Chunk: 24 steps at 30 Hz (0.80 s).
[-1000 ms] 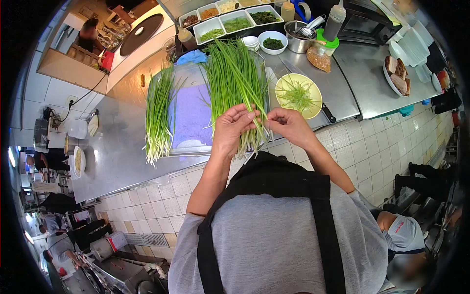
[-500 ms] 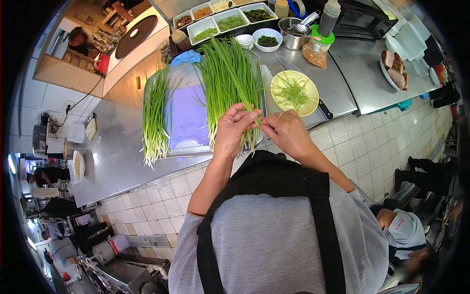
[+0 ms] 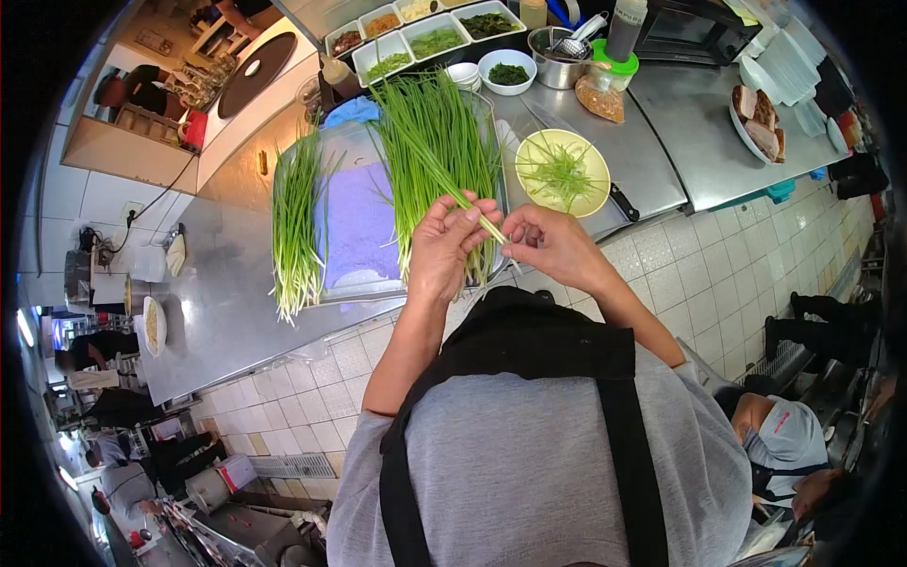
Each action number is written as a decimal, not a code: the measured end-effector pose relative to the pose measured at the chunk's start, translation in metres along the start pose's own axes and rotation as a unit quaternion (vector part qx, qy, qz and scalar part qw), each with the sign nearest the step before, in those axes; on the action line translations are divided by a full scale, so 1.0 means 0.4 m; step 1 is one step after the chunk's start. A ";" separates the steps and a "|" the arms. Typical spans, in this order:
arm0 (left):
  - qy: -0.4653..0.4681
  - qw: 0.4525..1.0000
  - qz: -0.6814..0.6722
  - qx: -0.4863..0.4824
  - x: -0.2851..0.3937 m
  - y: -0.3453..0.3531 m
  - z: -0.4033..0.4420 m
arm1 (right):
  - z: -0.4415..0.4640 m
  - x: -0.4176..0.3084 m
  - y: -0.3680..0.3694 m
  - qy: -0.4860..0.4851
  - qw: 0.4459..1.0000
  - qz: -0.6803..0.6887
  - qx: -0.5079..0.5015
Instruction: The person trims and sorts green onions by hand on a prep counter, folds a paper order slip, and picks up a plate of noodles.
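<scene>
My left hand [image 3: 446, 244] is closed around a few green onions [image 3: 437, 172], their long green tops pointing up and away from me. Near their pale root ends, my right hand [image 3: 551, 246] has thumb and forefinger pinched together; whether a bit of onion sits between them is too small to make out. Under the held stalks lies a large heap of green onions [image 3: 455, 128] on a tray. A smaller bundle [image 3: 298, 222] rests at the tray's left side, with a purple-blue cloth [image 3: 362, 222] between the two. Right of the heap, a yellow bowl [image 3: 599, 200] contains thin green trimmings.
A black-handled knife [image 3: 624, 202] lies beside the yellow bowl near the counter's edge. Farther back stand white containers of chopped food [image 3: 437, 40], a white bowl of dark greens [image 3: 509, 86] and a metal pot [image 3: 557, 71]. Other people [image 3: 789, 439] are behind me.
My right hand has drawn slightly away from the stalks, baring their pale ends. My left hand keeps its hold, and the held onions have tilted a little further left.
</scene>
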<state>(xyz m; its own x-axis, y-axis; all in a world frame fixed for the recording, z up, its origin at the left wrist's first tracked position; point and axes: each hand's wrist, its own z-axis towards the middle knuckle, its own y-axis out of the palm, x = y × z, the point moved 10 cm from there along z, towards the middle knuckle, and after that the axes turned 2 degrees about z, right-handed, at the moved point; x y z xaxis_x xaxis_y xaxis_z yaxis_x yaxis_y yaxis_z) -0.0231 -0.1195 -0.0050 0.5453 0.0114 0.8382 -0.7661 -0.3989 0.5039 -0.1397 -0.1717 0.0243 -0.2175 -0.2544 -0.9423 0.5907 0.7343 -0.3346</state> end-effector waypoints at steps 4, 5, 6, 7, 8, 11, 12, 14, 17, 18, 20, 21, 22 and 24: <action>-0.001 1.000 -0.015 0.019 -0.003 -0.017 0.004 | -0.012 -0.026 0.000 -0.023 0.998 -0.050 -0.018; 0.002 1.000 -0.014 0.024 -0.004 -0.023 0.005 | -0.013 -0.026 -0.001 -0.021 0.998 -0.049 -0.013; -0.001 1.000 -0.003 0.022 -0.003 -0.023 0.003 | -0.015 -0.025 -0.003 -0.020 0.999 -0.048 -0.008; -0.004 1.000 0.009 0.021 -0.002 -0.020 0.000 | -0.016 -0.024 -0.006 -0.017 0.999 -0.046 -0.002; -0.008 1.000 0.021 0.019 -0.002 -0.017 -0.001 | -0.016 -0.022 -0.008 -0.037 0.998 -0.049 0.003; -0.005 1.000 0.010 0.006 -0.008 -0.013 0.001 | -0.014 -0.012 -0.008 -0.076 0.995 -0.057 0.010; -0.003 1.000 0.008 0.009 -0.006 -0.013 0.001 | -0.017 -0.020 -0.010 -0.075 0.995 -0.061 0.007; 0.001 1.000 0.005 0.014 -0.005 -0.012 0.001 | -0.020 -0.038 -0.014 -0.085 0.992 -0.092 0.002; -0.005 1.000 0.003 0.016 -0.009 -0.013 0.003 | -0.025 -0.063 -0.012 -0.128 0.977 -0.173 0.008; -0.007 1.000 0.000 0.016 -0.009 -0.012 0.003 | -0.029 -0.070 -0.010 -0.148 0.968 -0.202 0.018; -0.010 1.000 -0.007 0.017 -0.011 -0.011 0.001 | -0.034 -0.073 -0.006 -0.161 0.959 -0.232 0.026; -0.008 1.000 -0.011 0.015 -0.011 -0.012 0.001 | -0.034 -0.069 -0.004 -0.153 0.960 -0.232 0.023; -0.007 1.000 -0.015 0.013 -0.012 -0.013 0.002 | -0.034 -0.065 -0.002 -0.146 0.962 -0.231 0.021; -0.002 1.000 -0.021 0.012 -0.013 -0.018 0.003 | -0.041 -0.088 -0.003 -0.176 0.951 -0.253 0.032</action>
<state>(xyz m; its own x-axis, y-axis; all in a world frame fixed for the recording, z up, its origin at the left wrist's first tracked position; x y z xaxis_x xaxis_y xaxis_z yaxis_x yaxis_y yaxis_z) -0.0202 -0.1178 -0.0133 0.5782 0.0248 0.8155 -0.7344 -0.4197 0.5334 -0.1456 -0.1532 0.0579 -0.2190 -0.7679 -0.6020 0.5284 0.4254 -0.7347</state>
